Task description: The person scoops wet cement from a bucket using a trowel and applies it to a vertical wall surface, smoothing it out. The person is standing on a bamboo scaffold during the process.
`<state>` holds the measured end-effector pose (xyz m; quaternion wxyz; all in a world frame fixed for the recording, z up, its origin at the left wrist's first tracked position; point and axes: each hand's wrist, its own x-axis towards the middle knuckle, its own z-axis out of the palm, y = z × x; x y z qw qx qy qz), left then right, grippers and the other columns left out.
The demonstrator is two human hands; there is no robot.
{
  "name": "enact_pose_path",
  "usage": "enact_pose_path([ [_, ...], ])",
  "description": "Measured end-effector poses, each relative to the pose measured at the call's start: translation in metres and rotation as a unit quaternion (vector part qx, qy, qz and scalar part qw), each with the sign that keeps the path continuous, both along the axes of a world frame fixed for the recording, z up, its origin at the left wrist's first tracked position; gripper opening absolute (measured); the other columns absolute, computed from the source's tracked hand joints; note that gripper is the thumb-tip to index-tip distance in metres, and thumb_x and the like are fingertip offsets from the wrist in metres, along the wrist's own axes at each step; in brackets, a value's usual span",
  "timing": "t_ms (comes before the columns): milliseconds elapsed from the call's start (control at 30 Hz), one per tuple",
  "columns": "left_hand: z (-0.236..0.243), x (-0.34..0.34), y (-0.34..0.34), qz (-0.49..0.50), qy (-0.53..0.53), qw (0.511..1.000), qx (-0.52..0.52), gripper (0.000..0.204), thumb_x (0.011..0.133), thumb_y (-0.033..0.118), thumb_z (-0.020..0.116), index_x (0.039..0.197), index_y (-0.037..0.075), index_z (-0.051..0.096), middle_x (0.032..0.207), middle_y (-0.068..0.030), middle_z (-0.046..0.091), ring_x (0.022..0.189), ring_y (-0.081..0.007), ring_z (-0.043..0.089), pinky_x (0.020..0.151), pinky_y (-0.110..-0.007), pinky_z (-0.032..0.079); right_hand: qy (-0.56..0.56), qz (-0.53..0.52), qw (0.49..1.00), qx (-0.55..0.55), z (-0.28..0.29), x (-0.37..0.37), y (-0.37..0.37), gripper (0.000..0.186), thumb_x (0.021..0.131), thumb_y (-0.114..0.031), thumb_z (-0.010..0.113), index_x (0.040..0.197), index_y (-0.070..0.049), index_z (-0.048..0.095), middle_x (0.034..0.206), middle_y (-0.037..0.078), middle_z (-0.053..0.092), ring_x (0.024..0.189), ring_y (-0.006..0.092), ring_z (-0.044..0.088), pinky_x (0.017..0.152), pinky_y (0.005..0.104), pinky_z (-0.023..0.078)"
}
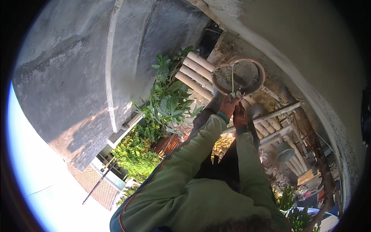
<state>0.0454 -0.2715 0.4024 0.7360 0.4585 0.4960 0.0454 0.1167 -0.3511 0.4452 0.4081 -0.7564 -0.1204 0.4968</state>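
Both arms reach forward, hands drawn together: the left hand (229, 106) with its grip closed on the near end of a thin yellowish strip (232, 80), the right hand (240, 118) just right and nearer, its grip unclear. The strip spans a round, brownish, hollow ring (262, 75) just beyond, right of pale poles (201, 61).
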Motion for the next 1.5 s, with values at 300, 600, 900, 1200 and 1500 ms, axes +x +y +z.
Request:
enact_pose_path([
  [300, -0.041, -0.109, 0.160, 0.164, 0.114, 0.979, 0.033, 0.041, 0.101, 0.039, 0.054, 0.095, 0.000, 0.066, 0.088, -0.0109, 0.070, 0.076, -0.0190, 0.067, 0.070, -0.031, 0.054, -0.210, 0.444, 0.870, 0.047, -0.056, -0.082, 0.157, 0.047, 0.092, -0.015, 0.056, 0.138, -0.006, 0.054, 0.143, 0.015, 0.053, 0.139, 0.0263, 0.045, 0.109, 0.0381, 0.039],
  [600, -0.039, -0.160, 0.211, 0.317, 0.090, 0.938, -0.105, 0.020, 0.103, 0.023, 0.050, 0.093, 0.007, 0.055, 0.082, -0.0057, 0.059, 0.071, -0.0228, 0.065, 0.068, -0.039, 0.059, -0.125, 0.337, 0.927, 0.104, -0.068, -0.095, 0.168, 0.059, 0.087, -0.029, 0.069, 0.140, -0.010, 0.051, 0.138, 0.019, 0.052, 0.127, 0.0372, 0.052, 0.102, 0.0500, 0.045],
  [900, -0.106, -0.195, 0.197, 0.447, 0.185, 0.875, 0.002, 0.014, 0.089, 0.003, 0.056, 0.099, 0.010, 0.051, 0.079, -0.0034, 0.057, 0.058, -0.0167, 0.057, 0.051, -0.036, 0.055, -0.272, 0.445, 0.849, -0.090, -0.164, -0.112, 0.174, 0.074, 0.086, -0.024, 0.065, 0.153, -0.020, 0.033, 0.152, 0.020, 0.038, 0.131, 0.0353, 0.049, 0.091, 0.0583, 0.050],
  [1200, -0.157, -0.188, 0.179, 0.512, 0.178, 0.830, 0.136, 0.035, 0.080, -0.010, 0.054, 0.110, 0.007, 0.049, 0.102, -0.0145, 0.063, 0.070, -0.0205, 0.060, 0.048, -0.032, 0.049, -0.152, 0.519, 0.841, -0.028, -0.151, -0.086, 0.192, 0.088, 0.085, -0.016, 0.059, 0.154, 0.009, 0.012, 0.093, 0.026, 0.068, 0.079, 0.0371, 0.071, 0.071, 0.0487, 0.056],
  [1500, -0.077, -0.098, 0.231, 0.352, -0.063, 0.923, 0.145, 0.026, 0.089, -0.008, 0.052, 0.100, 0.014, 0.043, 0.108, -0.0152, 0.069, 0.063, -0.0188, 0.060, 0.048, -0.030, 0.049, -0.291, 0.592, 0.728, 0.187, -0.132, 0.021, 0.123, 0.061, 0.083, -0.012, 0.065, 0.140, 0.002, 0.047, 0.099, 0.020, 0.064, 0.077, 0.0313, 0.070, 0.072, 0.0448, 0.056],
])
